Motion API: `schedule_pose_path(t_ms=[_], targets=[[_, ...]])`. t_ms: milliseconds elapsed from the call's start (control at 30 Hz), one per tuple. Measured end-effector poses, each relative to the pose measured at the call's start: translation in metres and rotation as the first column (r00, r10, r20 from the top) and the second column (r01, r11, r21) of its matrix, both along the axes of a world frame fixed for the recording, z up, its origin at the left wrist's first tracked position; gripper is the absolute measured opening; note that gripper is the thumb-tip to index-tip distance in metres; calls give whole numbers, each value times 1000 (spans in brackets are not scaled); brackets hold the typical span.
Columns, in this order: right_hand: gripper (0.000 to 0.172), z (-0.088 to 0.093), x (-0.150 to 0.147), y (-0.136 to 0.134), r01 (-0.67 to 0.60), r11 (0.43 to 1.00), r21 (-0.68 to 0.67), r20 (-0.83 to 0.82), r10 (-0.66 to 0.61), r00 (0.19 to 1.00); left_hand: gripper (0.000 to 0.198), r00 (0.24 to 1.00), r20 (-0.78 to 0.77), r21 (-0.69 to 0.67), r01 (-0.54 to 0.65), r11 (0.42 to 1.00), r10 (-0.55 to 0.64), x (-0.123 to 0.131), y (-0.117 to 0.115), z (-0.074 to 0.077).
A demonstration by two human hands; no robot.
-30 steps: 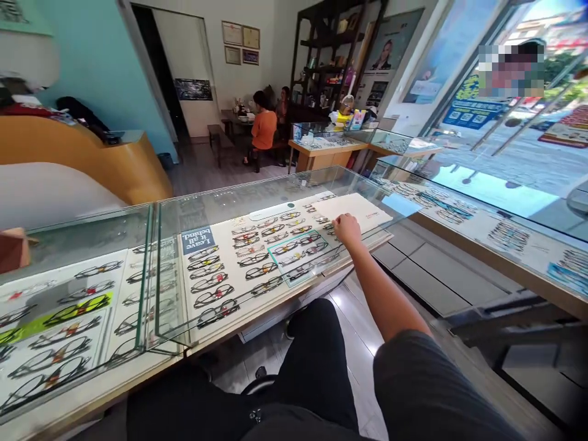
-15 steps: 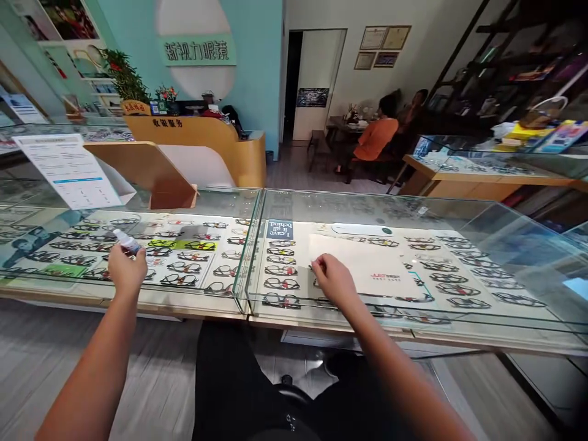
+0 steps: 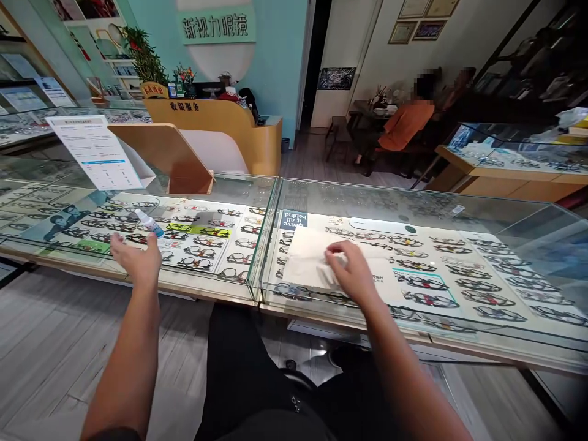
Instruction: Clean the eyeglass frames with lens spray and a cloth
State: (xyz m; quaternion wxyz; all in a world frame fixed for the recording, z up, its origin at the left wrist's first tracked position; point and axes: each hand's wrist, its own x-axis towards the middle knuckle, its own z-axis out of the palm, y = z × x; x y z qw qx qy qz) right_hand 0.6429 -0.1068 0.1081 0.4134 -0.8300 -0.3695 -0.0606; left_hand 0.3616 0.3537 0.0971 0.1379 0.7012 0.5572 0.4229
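A small white spray bottle with a blue lower part rests at a tilt in view on the glass of the left counter. My left hand is just in front of it, palm turned up and fingers spread, with nothing in it. On the right counter a cream lens cloth with faint printing lies spread on the glass. My right hand is over the cloth, thumb and forefinger drawn together at its surface. The fingertips seem to pinch the cloth, though the contact is partly hidden.
Rows of eyeglasses lie beneath the glass of both display cases. A wooden-backed mirror or stand and a printed sign are on the left case. Beyond, a person in orange sits at a table with another person.
My left hand has let go of the bottle and opened beside it. The cloth has shifted left under my right hand and covers more eyeglasses there. The view has turned slightly left and down.
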Motion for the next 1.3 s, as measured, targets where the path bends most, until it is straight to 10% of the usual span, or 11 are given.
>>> schedule_pose_path(t_ms=[100, 200, 367, 500, 867, 1300], targets=[[23, -20, 36, -54, 267, 964, -4, 63, -267, 962, 71, 939, 268, -11, -220, 975, 215, -16, -26, -31], [26, -37, 56, -94, 443, 896, -13, 79, -441, 894, 56, 829, 381, -355, -278, 892, 410, -19, -49, -77], [26, -44, 57, -107, 521, 852, 51, -41, -520, 853, 38, 816, 368, -771, 0, 637, 446, -12, -76, -152], [26, -41, 56, -102, 528, 848, 52, -62, -525, 849, 10, 823, 435, -864, 268, 426, 365, -21, -74, -181], [27, -43, 55, -106, 545, 837, 40, -77, -542, 837, 13, 842, 463, -880, 398, 260, 278, -51, -58, -197], [21, -39, 52, -106, 507, 862, -2, -30, -507, 862, 21, 980, 187, -971, 194, 138, -62, -147, -85, -138]])
